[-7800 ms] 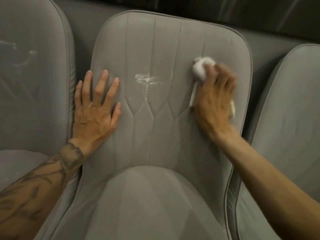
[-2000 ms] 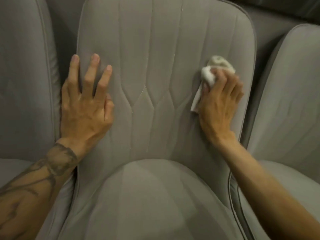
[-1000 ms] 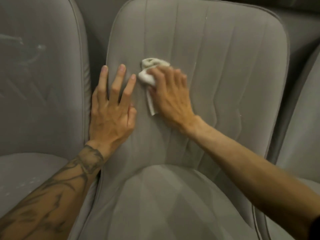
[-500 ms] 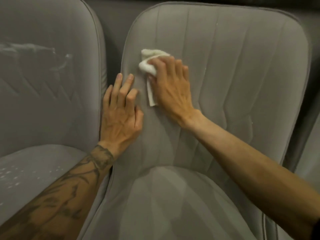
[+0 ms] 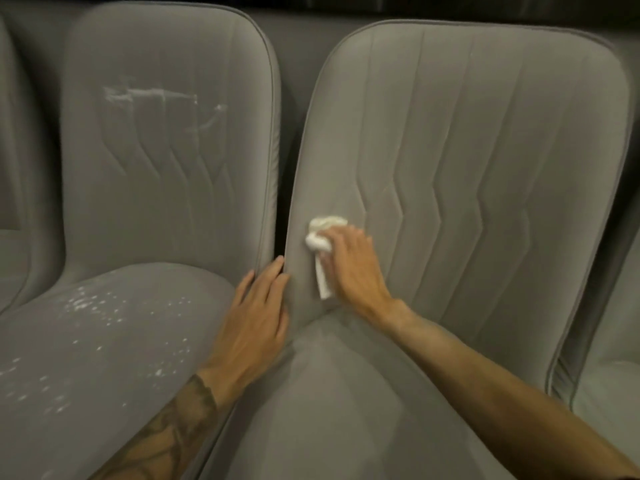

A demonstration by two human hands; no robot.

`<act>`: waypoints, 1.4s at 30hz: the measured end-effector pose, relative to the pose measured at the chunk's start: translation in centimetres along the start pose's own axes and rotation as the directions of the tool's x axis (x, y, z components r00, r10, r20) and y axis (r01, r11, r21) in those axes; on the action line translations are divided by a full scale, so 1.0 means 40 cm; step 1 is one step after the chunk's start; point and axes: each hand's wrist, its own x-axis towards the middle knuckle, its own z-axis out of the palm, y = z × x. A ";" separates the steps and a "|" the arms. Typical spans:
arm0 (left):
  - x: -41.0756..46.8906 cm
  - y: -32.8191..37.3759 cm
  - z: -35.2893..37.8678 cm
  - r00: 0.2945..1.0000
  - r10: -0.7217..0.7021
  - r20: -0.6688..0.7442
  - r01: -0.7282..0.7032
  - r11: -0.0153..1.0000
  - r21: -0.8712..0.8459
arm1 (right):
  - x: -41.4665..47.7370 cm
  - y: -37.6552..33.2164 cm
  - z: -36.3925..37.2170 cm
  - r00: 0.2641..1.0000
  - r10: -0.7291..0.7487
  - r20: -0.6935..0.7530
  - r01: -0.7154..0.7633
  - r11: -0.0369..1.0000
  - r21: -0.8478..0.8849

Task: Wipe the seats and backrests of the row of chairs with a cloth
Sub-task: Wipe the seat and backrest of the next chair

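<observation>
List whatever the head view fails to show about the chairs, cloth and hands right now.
- Cloth: most lies under the right hand, so its size and soiling stay hidden.
- Left hand: its thumb is out of sight.
- Far-left chair and far-right chair: cut by the frame edges.
- All chair legs: below the frame.

Grey panel (image 5: 298, 46) runs across the back, plain and matte. Directly above the panel: dark strip (image 5: 450, 5) with faint upright folds, material unclear. Below the panel, toward the left: white smear (image 5: 149, 95), a streaky level line with thin runs trailing down. Lower still below the panel, left: scatter of white specks (image 5: 104, 306), dense in patches, sparse elsewhere
</observation>
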 end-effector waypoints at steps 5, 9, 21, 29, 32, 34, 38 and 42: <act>-0.030 0.009 0.012 0.997 -0.036 0.066 0.041 0.997 -0.073 | 0.096 -0.038 0.021 0.939 0.220 -0.266 -0.204 0.975 0.085; -0.049 -0.007 0.010 0.998 -0.011 0.061 0.021 0.987 -0.160 | -0.099 -0.136 0.082 0.983 0.182 0.014 -0.181 0.968 0.171; -0.261 -0.165 -0.072 0.988 0.133 0.081 -0.114 0.971 -0.211 | -0.255 -0.264 0.050 0.901 0.262 0.346 -0.257 0.964 -0.061; -0.395 -0.345 -0.161 0.989 -0.006 0.149 0.034 0.982 -0.183 | -0.233 -0.532 0.098 0.881 0.322 0.346 -0.374 0.922 0.095; -0.425 -0.420 -0.200 0.974 -0.086 0.210 0.121 0.980 -0.157 | -0.194 -0.648 0.145 0.907 0.337 0.252 -0.354 0.935 0.024; -0.429 -0.471 -0.228 0.964 -0.133 0.230 0.166 0.978 -0.128 | -0.202 -0.697 0.195 0.906 0.272 0.325 -0.262 0.962 -0.076; -0.434 -0.574 -0.263 0.963 -0.205 0.174 0.222 0.971 -0.084 | -0.163 -0.641 0.267 0.880 0.287 0.378 -0.214 0.951 -0.225; -0.456 -0.697 -0.285 0.940 -0.297 0.166 0.303 0.953 -0.013 | -0.036 -0.578 0.355 0.791 0.512 0.335 -0.392 0.844 -0.365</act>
